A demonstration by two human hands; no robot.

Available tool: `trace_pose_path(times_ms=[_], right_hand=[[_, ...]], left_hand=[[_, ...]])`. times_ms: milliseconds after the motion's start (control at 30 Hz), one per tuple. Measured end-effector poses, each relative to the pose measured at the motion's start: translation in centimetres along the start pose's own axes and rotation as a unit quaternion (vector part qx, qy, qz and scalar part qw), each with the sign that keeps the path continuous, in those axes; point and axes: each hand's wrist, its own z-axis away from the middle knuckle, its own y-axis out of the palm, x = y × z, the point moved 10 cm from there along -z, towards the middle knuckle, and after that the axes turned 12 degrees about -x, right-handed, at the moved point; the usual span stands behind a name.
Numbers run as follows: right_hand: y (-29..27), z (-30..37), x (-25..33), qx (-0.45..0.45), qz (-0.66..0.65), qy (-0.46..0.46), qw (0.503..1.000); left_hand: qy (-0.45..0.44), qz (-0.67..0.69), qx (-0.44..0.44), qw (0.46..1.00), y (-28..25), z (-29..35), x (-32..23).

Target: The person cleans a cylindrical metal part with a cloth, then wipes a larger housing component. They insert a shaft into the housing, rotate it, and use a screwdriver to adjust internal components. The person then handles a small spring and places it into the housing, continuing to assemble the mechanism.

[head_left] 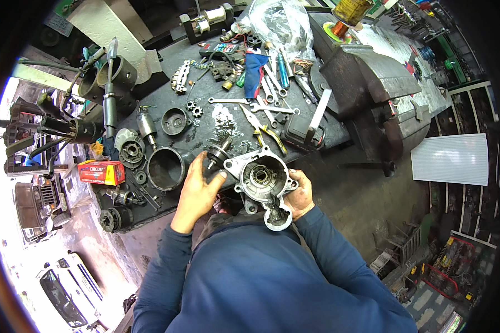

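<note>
My right hand grips the right side of a silver metal starter-motor end housing, its fingers partly hidden behind it. The housing's round open face is turned up, with a ringed bearing seat inside and a smaller, greasy round pocket at the lower end. On the left, my left hand has thumb and forefinger spread apart. The fingertips are next to a dark drive gear on a short shaft, at the bench's front edge. Whether they touch the gear is unclear.
The dark workbench holds a metal ring casing, a small round cap, yellow-handled pliers and several wrenches. A red and yellow box sits at the left edge. A large bench vise stands at the right.
</note>
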Motion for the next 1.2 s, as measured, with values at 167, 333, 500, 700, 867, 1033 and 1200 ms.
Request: trace_pose_path(times_ms=[167, 333, 500, 700, 867, 1033, 1200], right_hand=[[-0.4, 1.0, 0.5, 0.009, 0.004, -0.008, 1.0], [0.6, 1.9, 0.9, 0.075, -0.051, 0.01, 0.996], [-0.6, 1.9, 1.7, 0.046, -0.031, 0.002, 0.998], [-0.9, 1.4, 2.3, 0.041, -0.045, 0.021, 0.998], [-1.3, 0.5, 2.5, -0.001, 0.004, 0.022, 1.0], [-1.4, 0.2, 3.0, -0.006, 0.012, 0.025, 1.0], [-2.4, -0.2, 3.7, -0.045, 0.035, 0.005, 0.998]], left_hand=[[0.115, -0.061, -0.04, 0.991, 0.9, -0.6, -3.4], [0.117, -0.114, -0.072, 0.984, 1.2, -0.4, -3.5], [0.151, -0.139, -0.106, 0.973, 0.9, 0.3, -4.5], [0.059, 0.043, -0.081, 0.994, 0.9, 0.9, -4.5], [0.136, -0.09, -0.139, 0.977, 0.4, 0.5, -4.9], [0.163, -0.259, -0.13, 0.943, 1.6, -0.7, -3.9], [0.09, -0.314, -0.099, 0.94, 2.7, -2.5, -2.3]])
